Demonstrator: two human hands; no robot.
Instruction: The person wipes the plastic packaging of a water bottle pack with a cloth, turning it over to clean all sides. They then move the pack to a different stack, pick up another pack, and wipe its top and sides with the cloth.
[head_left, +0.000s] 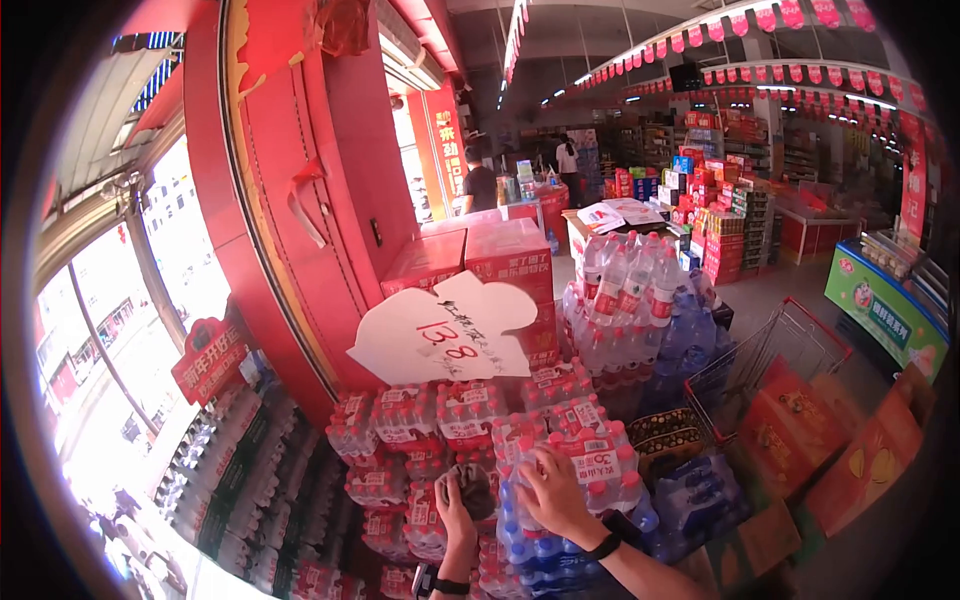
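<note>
My left hand is closed around a dark grey cloth, held against the stacked packs of bottled water. Fingers apart, my right hand rests on top of a shrink-wrapped pack of water bottles with red labels and pinkish-red caps. Beneath that pack sit blue-capped bottles. More red-labelled packs are piled just beyond my hands and to the left. A white cut-out price sign, handwritten with a red number, stands behind them.
Red cartons are stacked behind the sign, beside a red pillar. Clear bottle packs rise at the back right. To the right are a shopping cart, open cardboard boxes and a green-fronted freezer. Two people stand far back.
</note>
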